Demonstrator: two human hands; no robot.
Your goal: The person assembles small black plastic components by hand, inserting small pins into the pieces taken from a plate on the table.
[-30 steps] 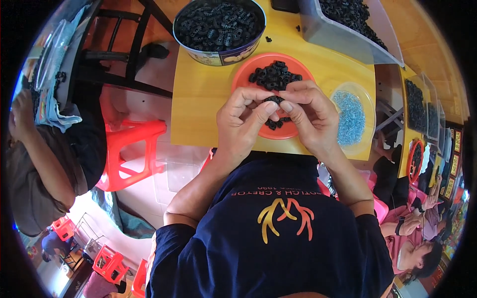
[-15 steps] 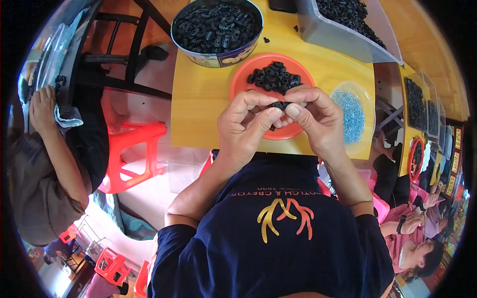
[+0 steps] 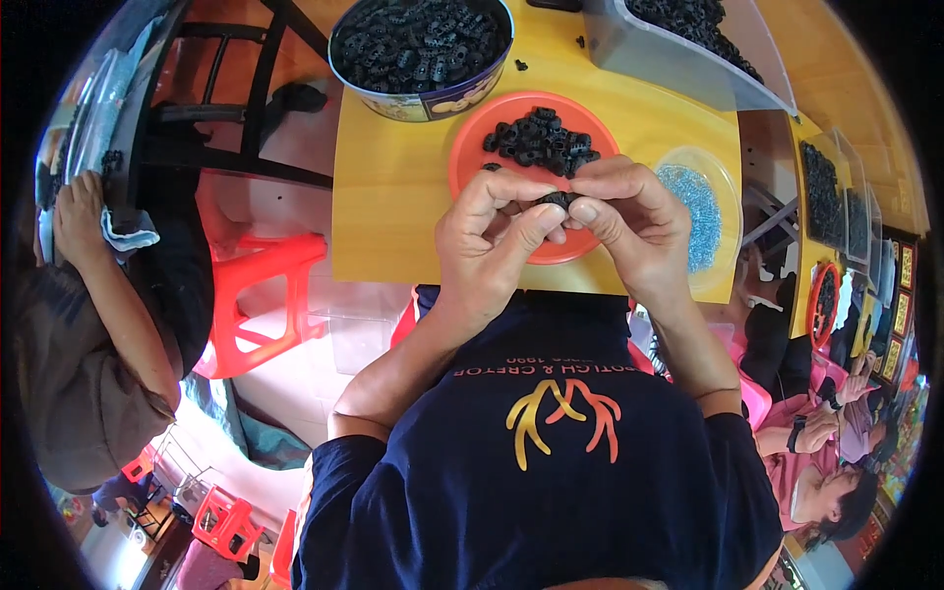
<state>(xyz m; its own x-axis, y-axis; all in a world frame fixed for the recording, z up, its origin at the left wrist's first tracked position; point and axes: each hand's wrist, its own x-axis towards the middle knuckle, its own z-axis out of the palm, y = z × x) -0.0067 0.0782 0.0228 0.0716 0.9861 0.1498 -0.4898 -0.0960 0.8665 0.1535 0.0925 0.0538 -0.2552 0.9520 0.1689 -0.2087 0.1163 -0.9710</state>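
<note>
Between my two hands, above the near part of a red plate point(image 3: 470, 138), is a small black plastic part point(image 3: 558, 200). My left hand point(image 3: 492, 236) pinches it with thumb and fingertips from the left. My right hand point(image 3: 632, 231) grips it the same way from the right. A pile of similar black parts point(image 3: 541, 141) lies on the plate just beyond my fingers. Right of the plate, near my right hand, sits a clear shallow dish holding small bluish beads or pellets point(image 3: 693, 216). The fine details of the held part are hidden by my fingers.
The yellow table point(image 3: 383, 216) also carries a round tin point(image 3: 433, 101) full of black parts and a large translucent bin point(image 3: 678, 79) with more. A red plastic stool point(image 3: 261, 295) stands to the left. Another person's arm point(image 3: 113, 285) reaches over a left-hand table; people sit far right.
The plate, tin and table have shifted slightly up and left in the picture. Both hands still hold the black part, and my fingers have moved only a little.
</note>
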